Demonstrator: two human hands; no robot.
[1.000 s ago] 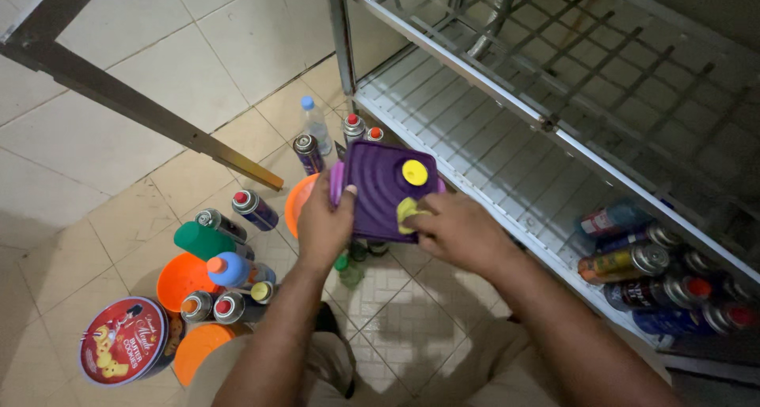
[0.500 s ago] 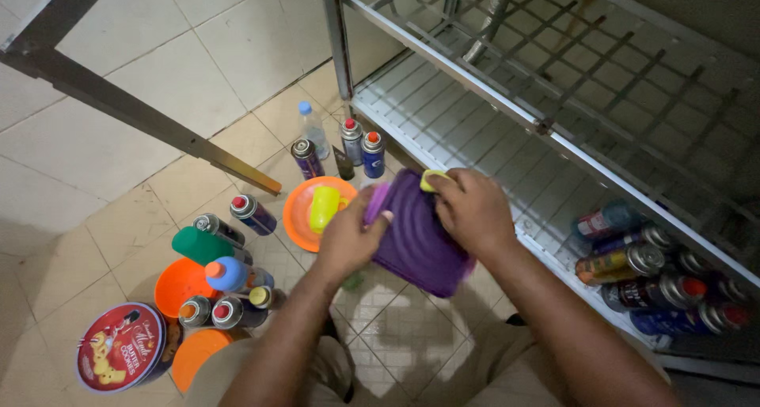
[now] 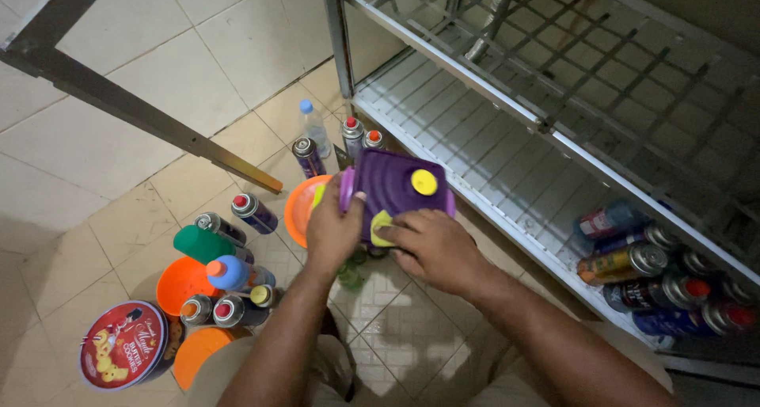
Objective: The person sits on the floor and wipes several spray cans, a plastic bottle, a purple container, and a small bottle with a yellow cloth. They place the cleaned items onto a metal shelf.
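Observation:
A purple plastic lid or container (image 3: 393, 187) with a round yellow knob and a yellow side clip is held over the tiled floor. My left hand (image 3: 332, 229) grips its left edge, thumb on top. My right hand (image 3: 431, 245) rests on its near edge, fingers at the yellow clip. An orange bowl (image 3: 299, 209) with a yellow-green item in it sits just left of the purple piece, partly hidden behind my left hand.
Spray cans (image 3: 307, 157) and a clear bottle (image 3: 314, 127) stand on the floor by the metal rack's leg (image 3: 338, 35). More cans (image 3: 625, 262) lie on the rack's low wire shelf at right. Orange bowls, a green cup (image 3: 202, 244) and a round red tin (image 3: 121, 344) sit at left.
The purple piece has swung back from tilted to the right to flat, top side up with the yellow knob showing. My right hand shifted from its top edge to its near edge.

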